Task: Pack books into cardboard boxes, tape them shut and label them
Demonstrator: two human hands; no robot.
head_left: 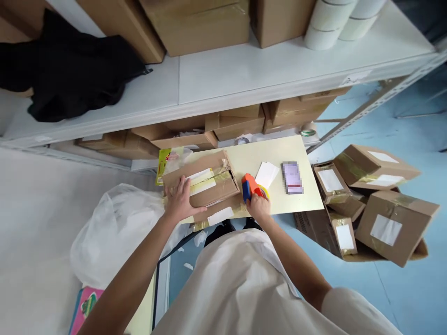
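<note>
My left hand (180,201) lies spread on the left part of a cardboard box (220,190), its fingers apart on the top. The box carries a white label and strips of shiny tape. My right hand (259,205) grips a red and blue tape dispenser (250,184) with a yellow-rimmed roll, just right of the box and apart from it. Under the box's near side, another piece of cardboard with a white label (220,216) sticks out. White paper slips (267,175) lie beyond the dispenser, and a phone-like item with a blurred face (292,177) is to their right.
A cream table (312,197) bears these things. Behind it stands a metal shelf (223,79) with boxes, label rolls (324,28) and black cloth (80,70). Taped boxes (394,223) fill a large carton on the right. A clear plastic bag (108,232) bulges on the left.
</note>
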